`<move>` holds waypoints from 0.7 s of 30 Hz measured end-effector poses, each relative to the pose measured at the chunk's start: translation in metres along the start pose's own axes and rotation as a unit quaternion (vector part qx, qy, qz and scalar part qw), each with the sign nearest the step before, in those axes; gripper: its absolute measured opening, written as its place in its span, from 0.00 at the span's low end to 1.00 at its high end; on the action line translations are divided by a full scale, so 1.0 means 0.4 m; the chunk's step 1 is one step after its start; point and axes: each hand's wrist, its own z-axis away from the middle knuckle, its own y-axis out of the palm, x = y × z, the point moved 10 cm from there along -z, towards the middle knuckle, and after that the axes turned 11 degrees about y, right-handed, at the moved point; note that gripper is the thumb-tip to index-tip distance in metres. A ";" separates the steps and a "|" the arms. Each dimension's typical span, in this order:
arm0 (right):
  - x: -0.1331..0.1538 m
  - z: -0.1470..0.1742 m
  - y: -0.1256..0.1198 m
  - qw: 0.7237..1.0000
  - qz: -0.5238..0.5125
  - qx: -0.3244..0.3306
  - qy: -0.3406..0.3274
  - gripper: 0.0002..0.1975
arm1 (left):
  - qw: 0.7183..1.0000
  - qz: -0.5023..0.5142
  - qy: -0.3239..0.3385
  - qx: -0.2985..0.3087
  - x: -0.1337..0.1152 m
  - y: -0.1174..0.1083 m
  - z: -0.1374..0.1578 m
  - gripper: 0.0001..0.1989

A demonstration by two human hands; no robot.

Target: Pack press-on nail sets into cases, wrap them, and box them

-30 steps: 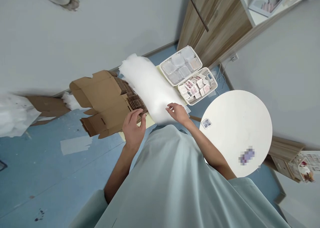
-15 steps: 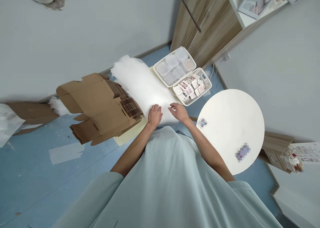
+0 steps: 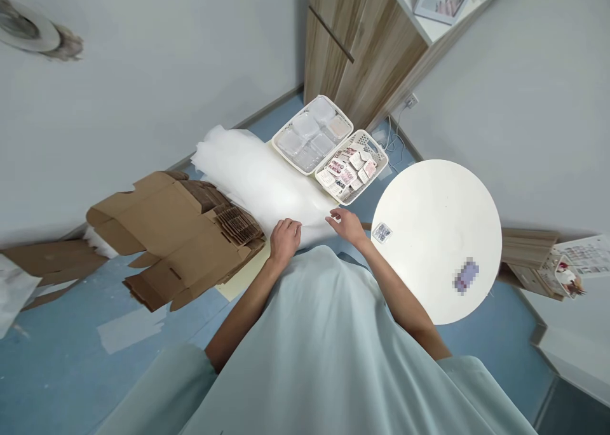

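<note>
A thick stack of thin white foam sheets [image 3: 267, 178], soft and slightly see-through at its ragged far edge, lies in front of my body. On its near left part rests my left hand [image 3: 284, 241], fingers bent and laid over the foam. My right hand [image 3: 347, 225] is at the stack's near right edge, with thumb and fingers curved and a gap between them. A faint crease runs across the foam between the two hands. I cannot make out a sheet held in either one.
Left of the foam lie flattened brown cardboard boxes [image 3: 157, 213]. Beyond it are a basket of clear plastic boxes [image 3: 290, 146] and a basket of small printed packs [image 3: 351, 200]. A round white table [image 3: 438, 232] at right holds a small clear pack [image 3: 382, 233] and a blurred purple item [image 3: 466, 276].
The view has shifted, so the baskets and boxes sit further left. Both hands stay by the near edge of the foam, now a little further apart.
</note>
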 end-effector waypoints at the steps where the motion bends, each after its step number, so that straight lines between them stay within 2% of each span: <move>1: 0.005 0.002 -0.006 1.000 -0.008 -0.006 -0.002 0.16 | 1.000 0.011 0.009 -0.018 -0.018 -0.024 0.005 0.12; 5: 0.033 0.015 -0.030 0.999 -0.032 -0.019 -0.009 0.20 | 0.996 0.058 0.048 -0.057 -0.113 -0.106 0.016 0.11; 9: 0.054 0.048 -0.064 0.999 -0.033 -0.016 -0.037 0.19 | 0.989 0.103 0.078 -0.068 -0.219 -0.159 0.009 0.10; 12: 0.047 0.105 -0.136 0.993 -0.072 -0.049 -0.077 0.17 | 0.982 0.139 0.106 -0.076 -0.298 -0.186 -0.005 0.08; 14: 0.017 0.157 -0.201 0.988 -0.108 -0.075 -0.082 0.17 | 0.977 0.161 0.113 -0.077 -0.342 -0.195 -0.016 0.07; 18: -0.091 0.277 -0.338 0.965 -0.217 -0.130 -0.068 0.20 | 0.972 0.199 0.097 -0.079 -0.403 -0.171 -0.042 0.26; 21: -0.216 0.362 -0.422 0.934 -0.302 -0.185 -0.051 0.21 | 0.967 0.251 0.015 -0.049 -0.425 -0.086 -0.063 0.37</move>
